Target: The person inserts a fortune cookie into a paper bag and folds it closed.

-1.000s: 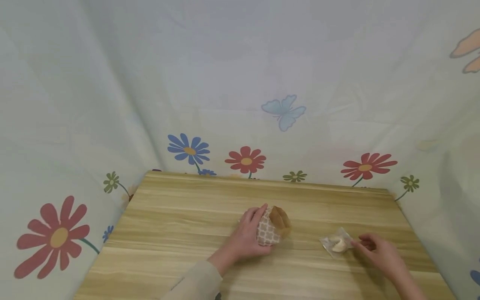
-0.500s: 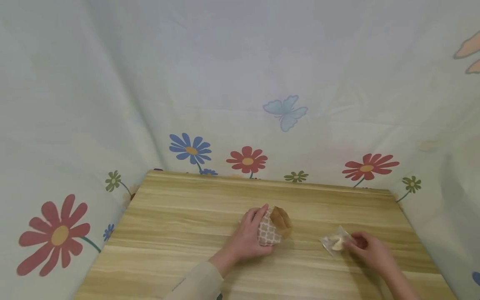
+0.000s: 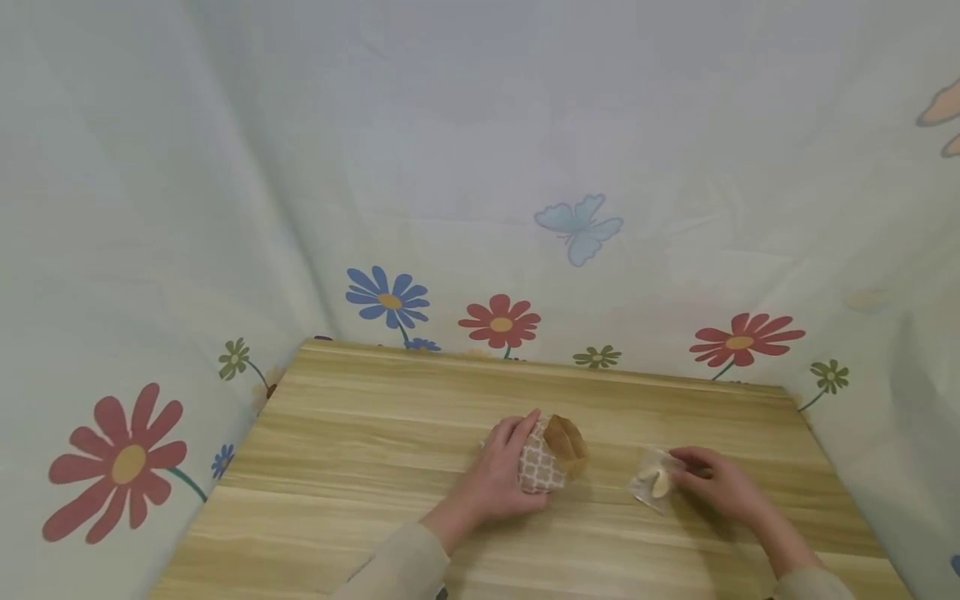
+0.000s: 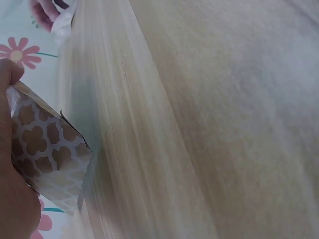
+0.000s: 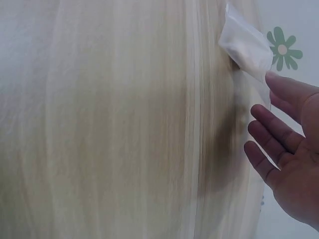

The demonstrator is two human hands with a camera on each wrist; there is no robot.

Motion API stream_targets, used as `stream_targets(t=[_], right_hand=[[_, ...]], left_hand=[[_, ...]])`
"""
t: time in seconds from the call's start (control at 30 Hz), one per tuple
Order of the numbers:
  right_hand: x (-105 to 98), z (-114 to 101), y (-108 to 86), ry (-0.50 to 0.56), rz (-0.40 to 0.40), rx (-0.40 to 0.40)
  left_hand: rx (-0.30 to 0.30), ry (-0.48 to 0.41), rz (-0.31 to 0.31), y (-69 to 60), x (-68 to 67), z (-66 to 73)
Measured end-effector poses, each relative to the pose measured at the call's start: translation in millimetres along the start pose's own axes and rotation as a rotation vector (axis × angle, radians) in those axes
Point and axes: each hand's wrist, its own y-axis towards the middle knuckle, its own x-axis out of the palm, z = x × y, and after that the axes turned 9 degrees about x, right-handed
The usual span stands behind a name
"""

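A brown paper bag with a white lattice pattern [image 3: 538, 467] lies on its side on the table, its brown mouth facing right. My left hand [image 3: 498, 479] grips it from the left, and the left wrist view shows the patterned bag [image 4: 47, 149] between thumb and fingers. To the right, my right hand [image 3: 723, 487] pinches a small clear packet [image 3: 651, 482] holding a pale curved piece. In the right wrist view the packet [image 5: 246, 45] hangs from the thumb and a finger, while the other fingers of the hand [image 5: 294, 139] are loosely bent.
The wood-grain table [image 3: 390, 400] extends around both hands. A pale cloth with printed flowers and butterflies [image 3: 450, 208] stands behind it and at its sides.
My right hand has moved left and slightly away from me with the packet, closer to the bag. The left hand keeps its grip on the bag. The head view has shifted slightly.
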Motion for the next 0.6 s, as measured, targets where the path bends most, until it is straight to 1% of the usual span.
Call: stream_targets(t=[0.1, 0.17, 0.2, 0.3, 0.4, 0.47, 0.53, 0.6], right_hand=[[1, -4, 4.5, 0.003, -0.009, -0.031], [1, -6, 4.8, 0.023, -0.006, -0.063], [2, -7, 4.3, 0.036, -0.004, -0.059], [1, -10, 1.9, 0.077, -0.001, 0.007], [-1, -13, -0.7, 0.122, -0.009, 0.115], [-3, -15, -1.9, 0.144, -0.011, 0.173], [-5, -16, -2.6, 0.16, -0.017, 0.21], [-4, -16, -2.4, 0.153, -0.015, 0.223]], left_hand=[[0.006, 0.007, 0.001, -0.2, 0.6, -0.6], [0.009, 0.011, 0.0, 0.0, 1.2, -0.6], [0.009, 0.012, -0.001, 0.0, 1.4, -0.6], [0.005, 0.009, 0.0, 0.1, 1.6, -0.8], [0.003, 0.01, 0.003, 0.1, 1.4, -1.0], [0.005, 0.013, 0.006, 0.3, 1.3, -0.9], [0.007, 0.015, 0.007, 0.3, 1.5, -1.2], [0.01, 0.017, 0.007, 0.1, 1.8, -1.4]])
